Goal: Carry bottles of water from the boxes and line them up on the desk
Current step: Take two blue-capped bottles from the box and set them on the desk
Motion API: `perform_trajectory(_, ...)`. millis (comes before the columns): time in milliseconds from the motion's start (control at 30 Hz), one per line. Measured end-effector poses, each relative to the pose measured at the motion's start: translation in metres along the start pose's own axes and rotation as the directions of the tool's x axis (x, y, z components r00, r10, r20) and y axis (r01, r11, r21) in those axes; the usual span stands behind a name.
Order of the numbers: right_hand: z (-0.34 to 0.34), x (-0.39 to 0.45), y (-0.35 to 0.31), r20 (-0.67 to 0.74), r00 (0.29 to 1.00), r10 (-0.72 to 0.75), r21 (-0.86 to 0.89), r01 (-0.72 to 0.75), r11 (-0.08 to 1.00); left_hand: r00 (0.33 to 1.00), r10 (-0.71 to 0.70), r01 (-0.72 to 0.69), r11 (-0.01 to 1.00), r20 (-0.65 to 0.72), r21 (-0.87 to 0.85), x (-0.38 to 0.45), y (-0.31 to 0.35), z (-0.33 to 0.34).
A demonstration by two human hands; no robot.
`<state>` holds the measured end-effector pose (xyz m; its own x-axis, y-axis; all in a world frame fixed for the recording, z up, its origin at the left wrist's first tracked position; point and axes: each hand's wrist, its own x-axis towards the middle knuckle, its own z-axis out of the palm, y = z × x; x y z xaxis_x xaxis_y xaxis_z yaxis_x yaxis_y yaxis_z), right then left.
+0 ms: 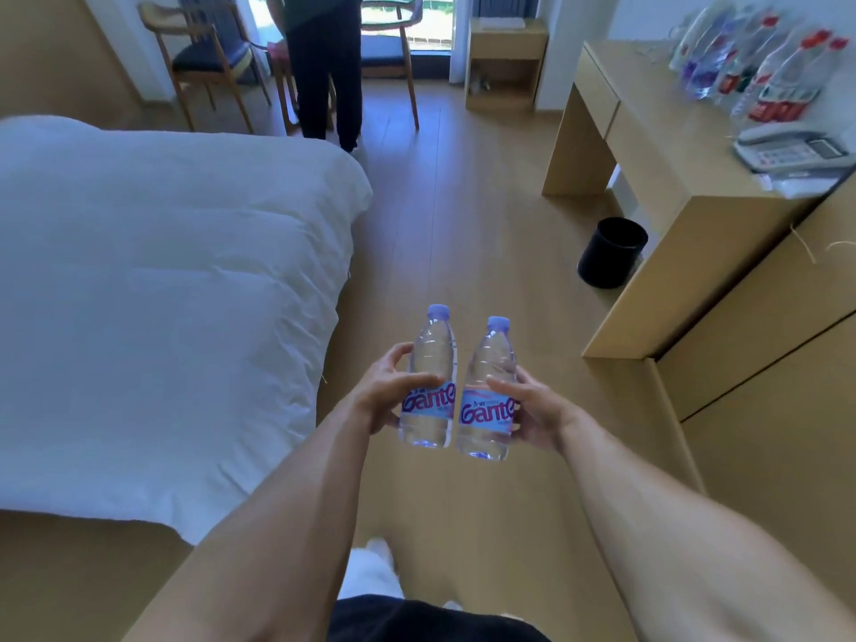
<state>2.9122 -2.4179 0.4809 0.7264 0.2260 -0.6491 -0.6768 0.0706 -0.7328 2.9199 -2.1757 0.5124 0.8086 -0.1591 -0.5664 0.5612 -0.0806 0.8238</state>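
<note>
Mid-task, carrying leg. The bed (153,289) fills the view from 8 to 10 o'clock; bare floor (444,234) runs up the middle toward 12. The worktop (657,145) stands at 2 o'clock, well apart from the carrier. On its far end a row of bottles (759,62) already stands, red and purple caps, blurred, count not readable; a telephone (792,148) sits just nearer than the row. A black bin (611,252) is on the floor beside the worktop. Another person (324,67) stands at 12 near the chairs. No boxes in view. At centre, left hand (384,391) has fingers curled round one purple-capped bottle (431,377); right hand (537,410) likewise wraps a second bottle (488,391), both upright, side by side, nearly touching. Judged: some delivered, these two yet to be set down, more trips possible.
</note>
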Motion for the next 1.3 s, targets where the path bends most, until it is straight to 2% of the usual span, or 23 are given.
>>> perform_trajectory(433, -0.051, 0.163, -0.144, -0.194, 0.979, 0.06, 0.103, -0.041, 0.994, 0.977, -0.091, 0.068, 0.99, 0.192, 0.125, 0.243, 0.124, -0.019)
perform_trajectory(767, -0.085, 0.256, -0.26, -0.331, 0.943, 0.03, 0.199, 0.038, 0.979, 0.945, -0.124, 0.065, 0.978, 0.301, 0.2, 0.392, 0.246, -0.02)
perform_trajectory(1067, -0.157, 0.358, -0.345, -0.333, 0.943, 0.029, 0.229, 0.051, 0.972, 0.94, -0.127, 0.04, 0.963, 0.316, 0.268, 0.527, 0.322, 0.005)
perform_trajectory(1300, -0.226, 0.446, -0.448, -0.278, 0.96, 0.015, 0.226, 0.051, 0.973, 0.952, -0.135, 0.058, 0.96, 0.274, 0.273, 0.639, 0.413, 0.037)
